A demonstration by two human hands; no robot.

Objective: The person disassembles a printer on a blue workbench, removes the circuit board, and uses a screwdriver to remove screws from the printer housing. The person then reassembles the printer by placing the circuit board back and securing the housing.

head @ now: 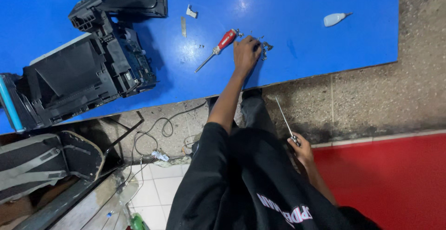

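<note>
My left hand (246, 53) is fingers-down on the loose screws (265, 49), upper centre of the blue tabletop (325, 49); can't tell if any is pinched. Tiny, hard, roll easily, so fingertip pinch. My right hand (303, 150), lower centre, grips a thin screwdriver (284, 118).

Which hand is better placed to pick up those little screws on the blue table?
The left. The left hand is already on the blue table, fingertips at the loose screws. The right hand is down by the body, gripping a long thin screwdriver.
</note>
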